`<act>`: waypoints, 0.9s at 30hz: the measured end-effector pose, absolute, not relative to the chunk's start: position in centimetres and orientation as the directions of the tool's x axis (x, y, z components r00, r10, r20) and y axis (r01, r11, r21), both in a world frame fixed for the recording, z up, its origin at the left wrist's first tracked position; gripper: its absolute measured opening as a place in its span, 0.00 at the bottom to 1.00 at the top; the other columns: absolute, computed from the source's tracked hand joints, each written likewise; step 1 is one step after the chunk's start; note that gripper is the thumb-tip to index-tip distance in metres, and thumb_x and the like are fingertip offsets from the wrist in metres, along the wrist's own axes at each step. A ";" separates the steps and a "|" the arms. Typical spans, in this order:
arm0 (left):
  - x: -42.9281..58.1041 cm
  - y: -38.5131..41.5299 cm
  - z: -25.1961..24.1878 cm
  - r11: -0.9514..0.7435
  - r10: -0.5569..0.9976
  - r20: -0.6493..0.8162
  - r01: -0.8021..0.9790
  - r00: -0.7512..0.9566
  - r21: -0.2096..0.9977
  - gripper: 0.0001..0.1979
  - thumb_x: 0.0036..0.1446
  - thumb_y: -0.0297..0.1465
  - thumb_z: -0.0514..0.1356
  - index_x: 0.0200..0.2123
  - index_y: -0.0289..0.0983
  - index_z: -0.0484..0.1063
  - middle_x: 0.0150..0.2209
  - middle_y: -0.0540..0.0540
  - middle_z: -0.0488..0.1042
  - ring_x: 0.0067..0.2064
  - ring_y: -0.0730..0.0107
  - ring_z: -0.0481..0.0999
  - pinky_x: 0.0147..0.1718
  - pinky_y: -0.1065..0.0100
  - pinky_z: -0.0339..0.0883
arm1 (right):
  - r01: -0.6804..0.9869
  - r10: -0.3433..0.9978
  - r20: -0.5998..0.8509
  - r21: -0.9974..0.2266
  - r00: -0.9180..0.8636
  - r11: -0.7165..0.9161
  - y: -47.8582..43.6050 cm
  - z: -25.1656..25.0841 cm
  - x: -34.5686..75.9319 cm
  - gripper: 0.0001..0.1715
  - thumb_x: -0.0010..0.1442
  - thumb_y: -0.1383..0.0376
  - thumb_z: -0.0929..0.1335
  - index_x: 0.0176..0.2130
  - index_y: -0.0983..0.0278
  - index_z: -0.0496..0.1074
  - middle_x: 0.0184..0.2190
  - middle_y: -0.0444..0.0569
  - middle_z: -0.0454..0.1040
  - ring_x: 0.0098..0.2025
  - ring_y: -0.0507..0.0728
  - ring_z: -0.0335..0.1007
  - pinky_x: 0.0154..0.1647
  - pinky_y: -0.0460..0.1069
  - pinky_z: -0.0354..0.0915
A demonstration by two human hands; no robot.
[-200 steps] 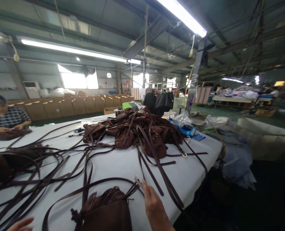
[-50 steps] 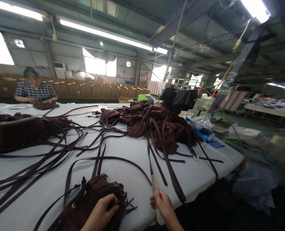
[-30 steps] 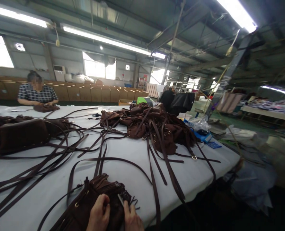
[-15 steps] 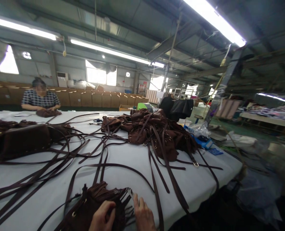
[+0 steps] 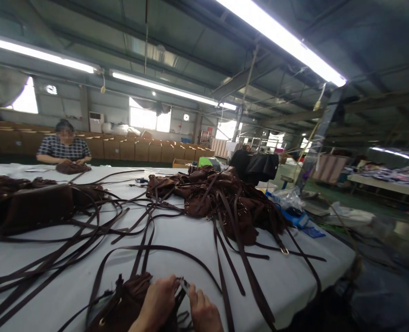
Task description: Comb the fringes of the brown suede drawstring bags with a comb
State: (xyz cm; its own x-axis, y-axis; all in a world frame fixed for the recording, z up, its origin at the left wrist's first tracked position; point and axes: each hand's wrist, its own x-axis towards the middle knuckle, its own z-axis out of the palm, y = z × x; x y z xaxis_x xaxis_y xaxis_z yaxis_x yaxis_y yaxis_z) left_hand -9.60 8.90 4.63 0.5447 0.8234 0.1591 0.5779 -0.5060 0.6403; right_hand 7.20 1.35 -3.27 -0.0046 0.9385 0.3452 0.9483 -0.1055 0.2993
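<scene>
A dark brown bag [image 5: 121, 304] with brass eyelets and thin fringe strips lies at the near edge of the table. My left hand [image 5: 159, 299] reaches across it, fingers closed at the fringe; their exact hold is partly hidden. Closed around a slim silver tool that looks like thread snips [image 5: 184, 286] is my right hand [image 5: 204, 309], just right of the left fingertips. The tip of the snips is close to the left fingers. Long brown straps [image 5: 163, 248] curve over the table behind the bag.
A heap of brown bags [image 5: 218, 198] with trailing straps and buckles covers the table's far middle. More brown bags [image 5: 41, 205] lie at left. Across the white table [image 5: 176, 230], a person [image 5: 64, 145] handles a brown piece. Blue plastic packaging [image 5: 294, 214] sits at the right edge.
My left hand has moved up and right along the bag to the fringe, near the snips. My right hand stays nearly in place. The view has tilted slightly upward.
</scene>
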 end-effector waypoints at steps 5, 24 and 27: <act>-11.0 7.8 7.5 -0.507 0.840 0.284 0.481 0.463 0.715 0.17 0.65 0.34 0.45 0.32 0.39 0.72 0.31 0.43 0.76 0.35 0.60 0.76 0.37 0.65 0.64 | 0.953 0.962 0.248 0.247 0.114 -0.177 0.9 -2.8 8.6 0.25 0.50 0.85 0.62 0.43 0.68 0.74 0.27 0.51 0.78 0.25 0.56 0.77 0.25 0.45 0.72; -4.0 8.6 1.2 -0.220 0.872 0.165 0.068 0.460 0.973 0.35 0.53 0.33 0.57 0.64 0.31 0.53 0.58 0.35 0.67 0.49 0.61 0.74 0.52 0.62 0.66 | 0.989 0.902 0.429 0.101 0.053 -0.106 2.1 3.7 9.9 0.31 0.58 0.82 0.60 0.58 0.67 0.63 0.40 0.55 0.77 0.39 0.58 0.77 0.40 0.48 0.73; -3.1 9.1 3.0 -0.161 0.809 0.139 -0.011 0.571 0.987 0.29 0.60 0.38 0.52 0.62 0.32 0.55 0.49 0.37 0.73 0.30 0.69 0.74 0.35 0.66 0.70 | 0.992 0.891 0.454 0.122 -0.019 -0.041 1.8 4.1 10.1 0.30 0.59 0.81 0.60 0.59 0.69 0.62 0.41 0.56 0.77 0.40 0.59 0.77 0.42 0.49 0.73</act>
